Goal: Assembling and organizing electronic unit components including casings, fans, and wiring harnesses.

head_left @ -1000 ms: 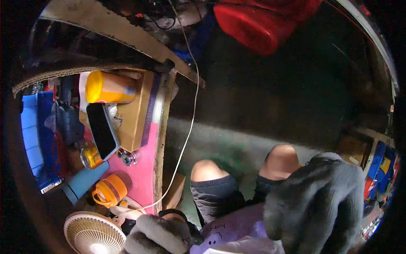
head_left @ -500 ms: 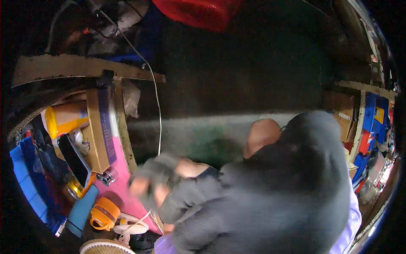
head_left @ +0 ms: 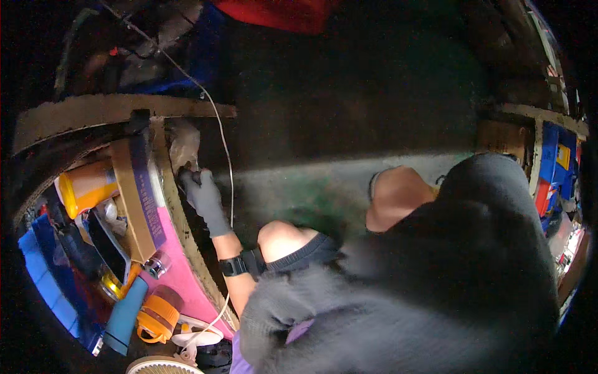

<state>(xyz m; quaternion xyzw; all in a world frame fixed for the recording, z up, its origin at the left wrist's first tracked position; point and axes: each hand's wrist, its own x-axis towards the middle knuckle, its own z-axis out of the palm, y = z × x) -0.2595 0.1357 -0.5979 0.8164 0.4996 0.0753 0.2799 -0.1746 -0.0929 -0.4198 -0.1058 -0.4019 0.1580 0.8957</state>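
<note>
My left hand (head_left: 204, 194), in a grey glove, reaches up along the wooden edge of the shelf. Its fingers are curled closed at the lower end of a crumpled clear plastic bag (head_left: 185, 144) that hangs beside the wooden post. A black watch (head_left: 234, 267) sits on the bare wrist below the glove. My right hand is out of sight; a dark grey sleeve and dark clothing fill the lower right. A thin white cable (head_left: 228, 156) runs down just to the right of the left hand.
On the pink-topped shelf (head_left: 177, 249) at left are a cardboard box (head_left: 134, 212), a yellow-orange tub (head_left: 87, 187), a phone (head_left: 109, 234), a blue bottle (head_left: 126, 315) and an orange-lidded cup (head_left: 157, 315). A fan (head_left: 163, 366) stands below. Blue bins (head_left: 549, 156) line the right, a red container (head_left: 280, 14) the top.
The left hand has moved up and away from my body to the hanging plastic bag, its arm now stretched out. The view has shifted slightly.
</note>
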